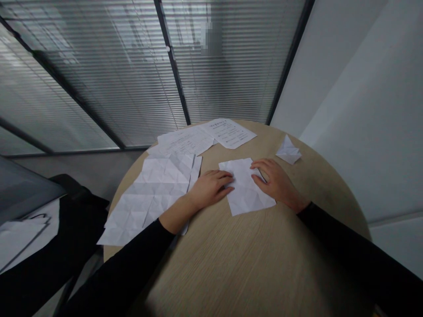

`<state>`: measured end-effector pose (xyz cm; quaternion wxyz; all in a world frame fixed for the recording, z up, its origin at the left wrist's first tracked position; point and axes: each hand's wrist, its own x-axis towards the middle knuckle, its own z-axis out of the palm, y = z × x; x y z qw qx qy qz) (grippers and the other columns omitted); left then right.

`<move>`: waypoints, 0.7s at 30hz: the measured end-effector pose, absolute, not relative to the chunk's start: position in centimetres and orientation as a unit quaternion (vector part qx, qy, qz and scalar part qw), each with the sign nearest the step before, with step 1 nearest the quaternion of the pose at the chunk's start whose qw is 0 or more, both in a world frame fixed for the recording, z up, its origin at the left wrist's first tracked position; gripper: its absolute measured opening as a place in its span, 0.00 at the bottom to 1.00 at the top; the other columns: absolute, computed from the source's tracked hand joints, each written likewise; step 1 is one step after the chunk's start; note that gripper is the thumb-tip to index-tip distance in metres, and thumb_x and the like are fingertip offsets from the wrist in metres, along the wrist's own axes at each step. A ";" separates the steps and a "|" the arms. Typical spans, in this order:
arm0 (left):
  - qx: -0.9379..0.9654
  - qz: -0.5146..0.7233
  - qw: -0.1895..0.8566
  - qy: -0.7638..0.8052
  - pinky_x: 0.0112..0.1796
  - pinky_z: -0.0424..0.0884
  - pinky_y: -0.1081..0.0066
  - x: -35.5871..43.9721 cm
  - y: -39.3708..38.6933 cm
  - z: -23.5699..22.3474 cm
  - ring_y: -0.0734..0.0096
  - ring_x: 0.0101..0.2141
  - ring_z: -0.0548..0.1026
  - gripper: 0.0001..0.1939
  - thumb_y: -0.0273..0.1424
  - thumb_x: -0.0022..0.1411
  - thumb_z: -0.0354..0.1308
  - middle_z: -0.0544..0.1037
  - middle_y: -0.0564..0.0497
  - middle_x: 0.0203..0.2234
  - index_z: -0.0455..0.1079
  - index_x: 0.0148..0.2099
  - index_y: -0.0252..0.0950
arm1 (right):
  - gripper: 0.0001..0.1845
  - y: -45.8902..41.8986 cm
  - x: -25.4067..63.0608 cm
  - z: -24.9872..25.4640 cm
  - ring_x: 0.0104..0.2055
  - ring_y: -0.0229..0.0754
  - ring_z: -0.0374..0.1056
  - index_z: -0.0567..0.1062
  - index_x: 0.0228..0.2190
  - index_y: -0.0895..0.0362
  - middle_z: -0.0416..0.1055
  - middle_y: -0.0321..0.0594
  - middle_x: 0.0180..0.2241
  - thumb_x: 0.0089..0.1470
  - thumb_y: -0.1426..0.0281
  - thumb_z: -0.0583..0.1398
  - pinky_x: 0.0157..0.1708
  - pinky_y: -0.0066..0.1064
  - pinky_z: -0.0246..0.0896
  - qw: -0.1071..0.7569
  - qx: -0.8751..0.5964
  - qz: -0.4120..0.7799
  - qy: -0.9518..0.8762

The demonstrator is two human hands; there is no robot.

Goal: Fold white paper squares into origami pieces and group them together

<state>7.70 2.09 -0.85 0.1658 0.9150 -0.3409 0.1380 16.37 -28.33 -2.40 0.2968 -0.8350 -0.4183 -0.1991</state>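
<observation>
At left of the frame, a creased sheet (145, 202) lay on the round table (211, 273) just beside the left hand (209, 189), which rested flat on a white sheet (244, 187) at center, unclamped; the right hand (276, 180), well apart, lay flat on that sheet's right edge, near a folded paper (288, 150) at upper right.

Printed sheets (228, 133): wording too small to read from here.
Creased paper (246, 189): left edge under the left hand (211, 189), upper corner under the right hand (276, 178).
Patch behind the glass (207, 38): blurred, can't tell what it is.
Round table (251, 264): near side cut off by the frame.
</observation>
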 end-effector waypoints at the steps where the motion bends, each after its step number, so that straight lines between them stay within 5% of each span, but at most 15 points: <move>1: 0.908 0.130 0.178 -0.357 0.64 0.79 0.50 7.8 2.1 -0.9 0.54 0.62 0.83 0.16 0.37 0.85 0.56 0.84 0.44 0.63 0.80 0.65 0.42 | 0.17 -28.4 16.4 -2.6 0.61 0.62 0.78 0.79 0.58 0.49 0.83 0.50 0.57 0.70 0.66 0.63 0.65 0.61 0.73 0.295 -0.837 -0.201 -0.414; 8: 0.878 0.112 0.197 -0.422 0.63 0.77 0.51 8.1 2.4 -0.9 0.57 0.60 0.84 0.19 0.24 0.80 0.55 0.87 0.48 0.60 0.83 0.60 0.44 | 0.35 -28.4 16.7 -3.8 0.70 0.65 0.74 0.69 0.72 0.50 0.76 0.54 0.68 0.70 0.57 0.67 0.70 0.65 0.70 0.247 -0.864 -0.153 -0.411; 15: 0.914 0.131 0.174 -0.342 0.61 0.77 0.50 7.6 2.6 0.0 0.55 0.53 0.87 0.11 0.35 0.79 0.57 0.89 0.47 0.53 0.81 0.51 0.40 | 0.09 -28.2 16.2 -2.7 0.52 0.60 0.78 0.79 0.46 0.51 0.83 0.47 0.46 0.68 0.61 0.70 0.58 0.56 0.74 0.216 -0.868 -0.173 -0.411; 18: 0.930 0.157 0.152 -0.294 0.59 0.78 0.47 7.6 2.6 0.0 0.49 0.55 0.86 0.15 0.44 0.77 0.63 0.89 0.44 0.54 0.81 0.52 0.39 | 0.10 -28.1 15.9 -2.3 0.47 0.58 0.76 0.76 0.35 0.50 0.80 0.44 0.38 0.68 0.63 0.70 0.55 0.55 0.73 0.195 -0.866 -0.184 -0.423; 21: 0.933 0.160 0.145 -0.289 0.59 0.79 0.47 7.7 2.6 -0.3 0.47 0.58 0.85 0.20 0.49 0.76 0.66 0.87 0.43 0.58 0.80 0.56 0.38 | 0.09 -28.0 15.8 -2.2 0.49 0.59 0.76 0.76 0.36 0.50 0.80 0.45 0.40 0.68 0.64 0.69 0.56 0.55 0.73 0.196 -0.865 -0.185 -0.424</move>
